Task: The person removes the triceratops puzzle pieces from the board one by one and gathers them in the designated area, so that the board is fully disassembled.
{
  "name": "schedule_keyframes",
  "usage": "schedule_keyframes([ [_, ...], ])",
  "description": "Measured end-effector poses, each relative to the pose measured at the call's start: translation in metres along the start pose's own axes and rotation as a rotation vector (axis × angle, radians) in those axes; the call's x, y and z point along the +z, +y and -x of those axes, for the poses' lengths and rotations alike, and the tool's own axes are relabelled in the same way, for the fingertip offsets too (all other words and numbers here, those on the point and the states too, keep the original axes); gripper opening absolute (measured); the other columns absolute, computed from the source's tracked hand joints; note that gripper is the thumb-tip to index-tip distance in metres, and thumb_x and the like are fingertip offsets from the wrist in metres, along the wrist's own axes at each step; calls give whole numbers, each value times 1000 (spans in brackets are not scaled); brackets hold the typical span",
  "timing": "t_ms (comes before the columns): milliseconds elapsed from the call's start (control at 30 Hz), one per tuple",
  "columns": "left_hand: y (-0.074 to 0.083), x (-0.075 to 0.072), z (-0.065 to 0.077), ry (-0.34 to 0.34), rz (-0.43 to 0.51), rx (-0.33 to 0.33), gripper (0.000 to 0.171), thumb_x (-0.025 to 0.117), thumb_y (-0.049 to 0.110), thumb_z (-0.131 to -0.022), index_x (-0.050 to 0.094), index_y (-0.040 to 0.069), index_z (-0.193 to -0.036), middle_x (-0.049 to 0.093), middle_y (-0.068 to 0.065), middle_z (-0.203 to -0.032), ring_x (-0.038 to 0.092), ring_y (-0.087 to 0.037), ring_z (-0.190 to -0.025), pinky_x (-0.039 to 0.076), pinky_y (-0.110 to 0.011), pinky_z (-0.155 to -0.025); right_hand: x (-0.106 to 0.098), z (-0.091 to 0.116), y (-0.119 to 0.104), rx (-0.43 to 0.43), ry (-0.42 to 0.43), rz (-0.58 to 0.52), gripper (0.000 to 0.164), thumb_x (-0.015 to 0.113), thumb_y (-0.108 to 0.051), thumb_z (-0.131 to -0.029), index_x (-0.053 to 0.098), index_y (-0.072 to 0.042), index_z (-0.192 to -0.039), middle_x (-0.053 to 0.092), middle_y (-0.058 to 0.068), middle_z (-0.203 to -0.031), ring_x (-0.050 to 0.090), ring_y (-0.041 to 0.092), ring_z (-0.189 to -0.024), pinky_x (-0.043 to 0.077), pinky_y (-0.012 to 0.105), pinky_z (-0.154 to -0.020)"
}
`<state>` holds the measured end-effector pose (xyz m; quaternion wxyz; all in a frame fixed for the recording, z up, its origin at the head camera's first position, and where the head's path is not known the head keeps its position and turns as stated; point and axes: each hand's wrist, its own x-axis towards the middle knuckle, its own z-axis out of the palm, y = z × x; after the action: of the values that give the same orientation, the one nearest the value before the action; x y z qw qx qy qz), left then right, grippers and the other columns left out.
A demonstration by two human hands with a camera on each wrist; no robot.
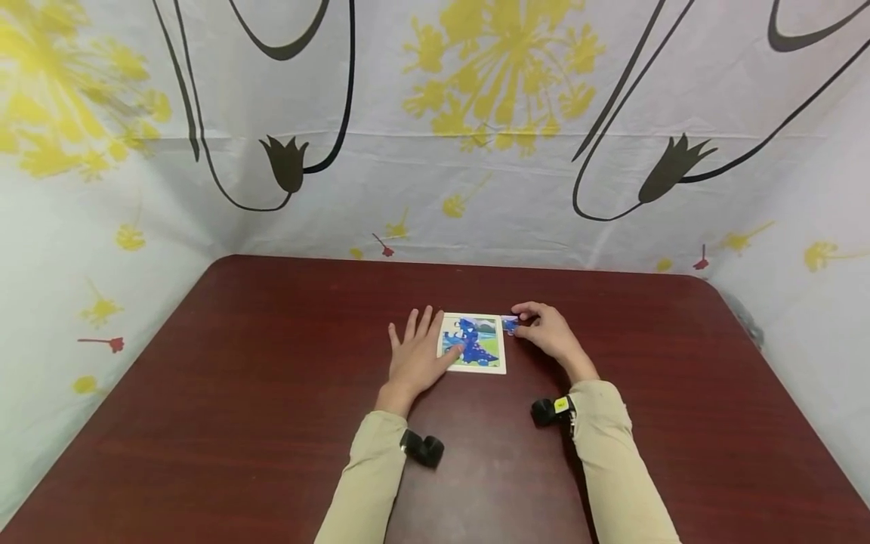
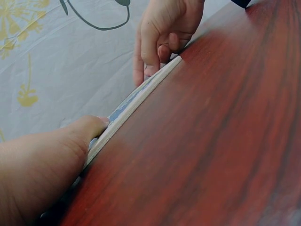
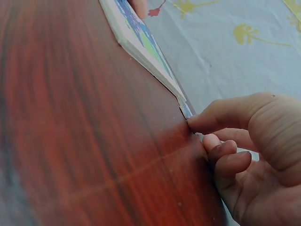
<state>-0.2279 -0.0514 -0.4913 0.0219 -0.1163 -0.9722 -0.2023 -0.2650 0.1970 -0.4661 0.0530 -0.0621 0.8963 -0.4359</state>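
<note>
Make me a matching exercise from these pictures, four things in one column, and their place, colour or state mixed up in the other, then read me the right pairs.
Things:
1. left hand
2. puzzle board
3. loose piece
4. table

Place, colour or state:
A. dark reddish-brown
B. at the fingertips of the right hand
C. fingers spread, at the left side of a flat thing
D. white border, colourful picture inside

Right pairs: 1-C, 2-D, 3-B, 4-A.
</note>
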Motion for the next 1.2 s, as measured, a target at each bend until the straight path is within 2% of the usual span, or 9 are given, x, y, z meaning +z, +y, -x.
schedule_keyframes([
  [100,0,1,-1,-7,-9,2,78,43,61,-88,23,17,-150,17,-6,-154,5,-27,-141,-3,-60,-105,-2,0,1,-17,54,2,31,62,-5,-85,60,-1,-115,55,14,-102,47,23,-70,42,32,-63],
  [267,2,0,-2,-15,-18,1,78,43,61,-88,23,17,-150,16,-6,-154,5,-27,-141,-3,-60,-105,-11,1,-6,-94,219,-7,24,56,-5,-87,63,-1,-110,56,12,-94,48,25,-73,39,35,-64],
  [367,2,-2,-2,-15,-18,-2,78,43,61,-88,23,17,-150,16,-6,-154,4,-27,-141,-3,-60,-105,-13,2,-12,-109,240,12,21,55,-7,-89,64,-1,-107,55,10,-90,48,24,-75,38,35,-65],
  [500,2,-3,-2,-23,-17,-9,78,43,61,-89,22,17,-150,15,-6,-154,3,-26,-141,-4,-59,-105,-8,1,-19,-118,160,71,19,55,-9,-90,65,-2,-104,56,9,-86,48,23,-69,39,34,-62],
  [667,2,-1,-3,-33,-1,-12,79,42,61,-89,22,16,-150,15,-6,-154,4,-27,-141,-5,-60,-105,12,-3,-28,-181,-34,124,16,57,-10,-90,67,-4,-101,60,7,-80,49,19,-64,41,32,-58],
  [800,1,2,-3,-40,-9,-8,78,41,61,-89,22,16,-150,15,-6,-154,3,-27,-141,-4,-60,-105,31,-7,-37,-236,-160,171,17,58,-9,-89,67,-4,-103,57,4,-74,47,17,-60,40,31,-58],
  [967,2,2,-3,-34,-16,-3,77,42,60,-90,23,17,-150,16,-6,-154,4,-28,-141,-3,-61,-104,46,-10,-48,-263,-210,234,24,56,-8,-91,60,-4,-115,55,3,-71,46,15,-52,40,30,-53],
  [1200,1,-4,-2,-25,-27,-7,78,43,61,-89,23,16,-150,16,-7,-154,5,-28,-141,-3,-61,-104,50,-11,-60,-304,-235,328,31,56,-6,-91,59,-6,-122,52,2,-69,44,14,-54,39,30,-55],
])
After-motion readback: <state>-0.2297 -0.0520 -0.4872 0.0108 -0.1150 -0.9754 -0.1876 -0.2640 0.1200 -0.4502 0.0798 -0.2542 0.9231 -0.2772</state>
